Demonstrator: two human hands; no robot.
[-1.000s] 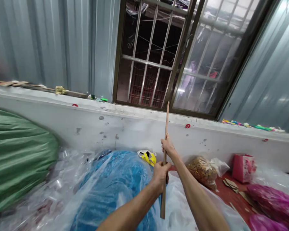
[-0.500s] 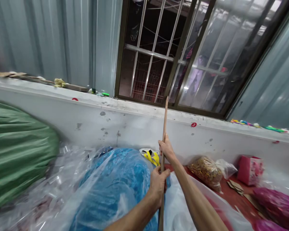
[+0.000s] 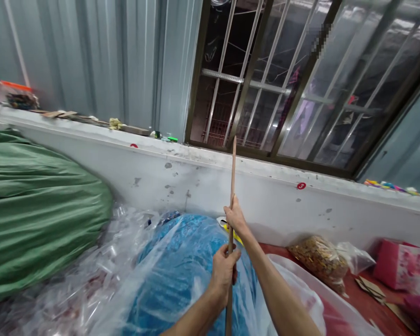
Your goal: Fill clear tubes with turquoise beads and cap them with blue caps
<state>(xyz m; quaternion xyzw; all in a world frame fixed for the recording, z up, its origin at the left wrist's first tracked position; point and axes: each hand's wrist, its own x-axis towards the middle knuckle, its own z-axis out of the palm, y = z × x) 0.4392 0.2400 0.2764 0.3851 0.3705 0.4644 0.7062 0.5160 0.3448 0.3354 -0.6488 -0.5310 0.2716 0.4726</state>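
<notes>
Left sticker: one, red, writing unreadable.
Left hand: fingers curled round the stick, lower grip.
Stick: one, sloping up before the window; whether its tip touches, I can't tell.
Right hand: fingers wrapped round it, higher.
Right sticker: one, red, "3".

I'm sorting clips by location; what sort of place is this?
Probably a storeroom or workshop: a bulky blue bundle in clear plastic, a clear plastic bag of small yellow-brown pieces and corrugated blue-grey metal wall panels suggest it.
</notes>
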